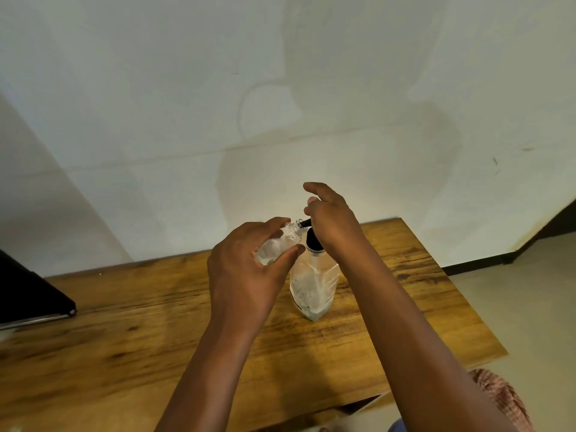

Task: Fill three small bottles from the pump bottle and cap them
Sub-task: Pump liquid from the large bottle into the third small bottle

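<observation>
A person's left hand (249, 269) curls around a small clear plastic bottle (277, 246), held tilted above a wooden worktop (131, 322) with its open, threaded neck pointing up and to the right, right at the black nozzle (304, 223) of a pump bottle (313, 285). The thumb and fingers wrap the little bottle's rounded body, which shows pale, cloudy contents. The right hand (330, 219) rests on top of the pump head, its fingers loosely spread and lifted forward rather than gripping. The pump bottle stands upright near the middle of the worktop, a clear, squarish plastic container with a black collar, partly filled with a whitish liquid. The worktop has a warm brown, streaky grain and a straight far edge set against a smooth, pale wall (218, 88) marked by soft shadows. At the left edge lies a flat, dark, slab-like object (28, 294) with a thin metallic rim.
</observation>
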